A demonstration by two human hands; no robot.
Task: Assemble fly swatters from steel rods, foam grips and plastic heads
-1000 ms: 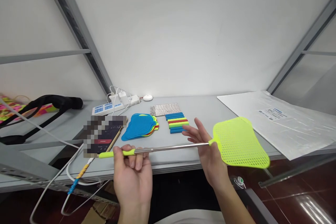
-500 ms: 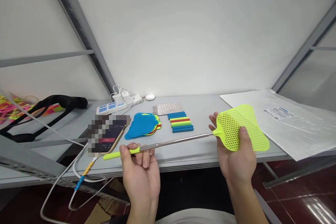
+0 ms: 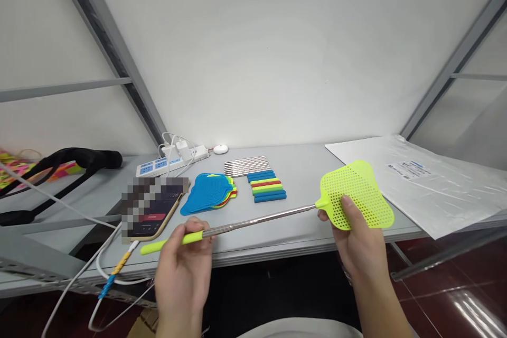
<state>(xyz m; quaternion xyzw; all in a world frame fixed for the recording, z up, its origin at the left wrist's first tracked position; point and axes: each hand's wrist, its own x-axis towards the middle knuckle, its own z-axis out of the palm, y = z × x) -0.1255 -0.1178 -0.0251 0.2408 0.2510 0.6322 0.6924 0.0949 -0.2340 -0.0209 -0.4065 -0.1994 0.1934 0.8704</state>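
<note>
Fly swatter [image 3: 261, 219], metal-shafted, spans left hand [image 3: 184, 266] gripping its smooth handle [image 3: 153, 246] and right hand [image 3: 361, 248] pinching its flared, perforated head [image 3: 366, 195].

Left hand [image 3: 186, 264] gripping yellow-green handle [image 3: 193, 237]; right hand [image 3: 362, 253] holding perforated head [image 3: 366, 195].

- My feed shows a matt plastic swatter head [image 3: 358, 195].
- Left of the head, a glossy metal shaft [image 3: 261, 219].
- Right of the head, shiny, wrinkled wrapping [image 3: 431, 190].
</note>
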